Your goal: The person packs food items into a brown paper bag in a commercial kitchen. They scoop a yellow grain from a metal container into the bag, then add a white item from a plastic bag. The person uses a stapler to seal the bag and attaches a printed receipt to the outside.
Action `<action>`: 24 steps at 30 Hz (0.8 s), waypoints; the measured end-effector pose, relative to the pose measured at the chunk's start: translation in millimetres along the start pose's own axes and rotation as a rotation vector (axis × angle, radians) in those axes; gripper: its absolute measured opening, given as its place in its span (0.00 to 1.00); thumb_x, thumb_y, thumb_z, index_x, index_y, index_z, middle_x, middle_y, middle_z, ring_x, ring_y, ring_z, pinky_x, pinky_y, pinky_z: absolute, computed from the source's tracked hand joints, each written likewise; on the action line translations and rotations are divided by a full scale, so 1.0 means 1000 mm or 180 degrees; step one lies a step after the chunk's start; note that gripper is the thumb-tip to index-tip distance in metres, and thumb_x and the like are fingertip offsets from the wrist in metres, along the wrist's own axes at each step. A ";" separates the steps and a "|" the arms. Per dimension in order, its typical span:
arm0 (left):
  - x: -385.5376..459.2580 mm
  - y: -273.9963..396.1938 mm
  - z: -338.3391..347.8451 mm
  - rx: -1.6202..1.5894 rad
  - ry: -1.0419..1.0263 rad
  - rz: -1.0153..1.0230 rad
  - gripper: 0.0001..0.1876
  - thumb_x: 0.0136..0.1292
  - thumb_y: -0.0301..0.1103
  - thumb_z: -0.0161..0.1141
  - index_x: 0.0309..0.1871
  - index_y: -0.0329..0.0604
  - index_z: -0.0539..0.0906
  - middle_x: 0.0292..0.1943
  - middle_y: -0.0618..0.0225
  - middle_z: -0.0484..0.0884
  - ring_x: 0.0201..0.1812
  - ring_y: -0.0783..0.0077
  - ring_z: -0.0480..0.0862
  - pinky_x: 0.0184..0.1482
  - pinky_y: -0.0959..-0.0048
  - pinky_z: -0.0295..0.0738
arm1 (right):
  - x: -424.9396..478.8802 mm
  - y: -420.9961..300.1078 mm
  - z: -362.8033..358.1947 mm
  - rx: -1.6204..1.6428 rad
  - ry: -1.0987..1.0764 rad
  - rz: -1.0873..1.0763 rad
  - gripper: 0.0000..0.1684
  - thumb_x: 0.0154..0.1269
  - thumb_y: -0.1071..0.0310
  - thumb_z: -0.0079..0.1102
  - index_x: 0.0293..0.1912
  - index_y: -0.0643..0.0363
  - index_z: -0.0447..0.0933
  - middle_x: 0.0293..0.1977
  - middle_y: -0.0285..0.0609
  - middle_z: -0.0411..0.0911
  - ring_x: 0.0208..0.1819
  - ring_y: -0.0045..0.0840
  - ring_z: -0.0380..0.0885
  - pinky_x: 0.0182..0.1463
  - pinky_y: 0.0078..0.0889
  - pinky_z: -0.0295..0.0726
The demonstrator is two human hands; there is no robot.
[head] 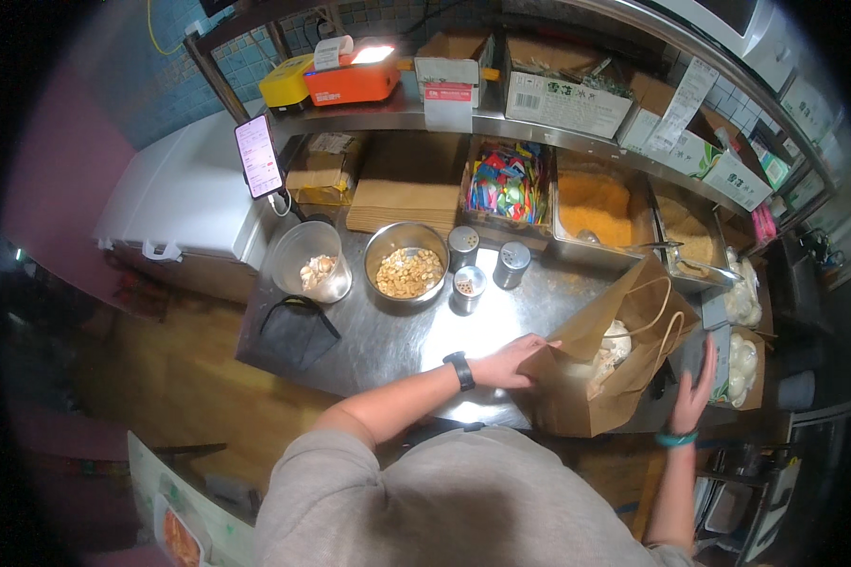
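Note:
A brown kraft paper bag with twisted paper handles stands open on the steel table, leaning a little. Inside it shows a white plastic bag with tied or bunched top; its contents are hidden. My left hand, a black band on the wrist, pinches the paper bag's left side near the rim. To the right of the bag my right hand is raised with fingers apart, holding nothing. A teal band circles that wrist.
Three metal shakers, a steel bowl of peanuts, a clear tub of garlic and a black mask stand or lie leftward. Behind are sachets and a tray of orange powder. A phone is mounted left.

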State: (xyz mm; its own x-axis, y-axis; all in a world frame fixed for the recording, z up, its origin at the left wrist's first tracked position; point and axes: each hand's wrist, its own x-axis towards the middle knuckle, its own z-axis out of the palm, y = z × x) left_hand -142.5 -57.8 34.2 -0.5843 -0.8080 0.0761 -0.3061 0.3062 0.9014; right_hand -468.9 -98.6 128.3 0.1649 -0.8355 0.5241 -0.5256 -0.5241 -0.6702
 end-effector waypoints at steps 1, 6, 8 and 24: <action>0.001 -0.001 0.006 0.0147 0.0016 0.0092 0.44 0.45 0.21 0.54 0.69 0.49 0.51 0.67 0.55 0.50 0.64 0.58 0.60 0.64 0.67 0.58 | -0.027 0.003 0.013 0.0788 0.0468 0.0199 0.41 0.55 0.61 0.56 0.64 0.66 0.53 0.65 0.49 0.53 0.68 0.38 0.49 0.69 0.39 0.45; -0.001 0.015 0.019 0.0042 -0.0038 0.0159 0.47 0.42 0.12 0.46 0.70 0.52 0.47 0.71 0.60 0.39 0.70 0.56 0.46 0.69 0.65 0.50 | -0.139 -0.024 0.089 0.0201 -0.0655 0.0376 0.56 0.46 0.53 0.66 0.65 0.67 0.45 0.64 0.57 0.51 0.67 0.39 0.49 0.69 0.40 0.45; -0.003 0.016 0.027 0.0008 0.0040 0.0154 0.46 0.44 0.12 0.45 0.70 0.50 0.47 0.71 0.59 0.38 0.70 0.55 0.45 0.69 0.65 0.49 | -0.147 -0.024 0.106 0.0364 -0.0623 0.0892 0.42 0.51 0.60 0.62 0.61 0.67 0.54 0.59 0.55 0.59 0.60 0.38 0.59 0.63 0.39 0.56; 0.008 0.029 0.096 0.1141 0.0128 0.0448 0.36 0.55 0.27 0.51 0.65 0.26 0.47 0.64 0.33 0.45 0.63 0.36 0.54 0.65 0.56 0.51 | -0.113 -0.044 0.121 0.1314 -0.0636 0.1007 0.36 0.59 0.71 0.50 0.64 0.69 0.49 0.64 0.58 0.50 0.67 0.40 0.50 0.67 0.33 0.50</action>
State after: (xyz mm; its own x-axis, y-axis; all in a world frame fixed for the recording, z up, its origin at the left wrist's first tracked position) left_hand -227.9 -7.1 20.0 -0.6116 -0.7624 0.2114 -0.4726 0.5664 0.6752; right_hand -363.5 -1.3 35.6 0.2284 -0.9566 0.1810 -0.2111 -0.2301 -0.9500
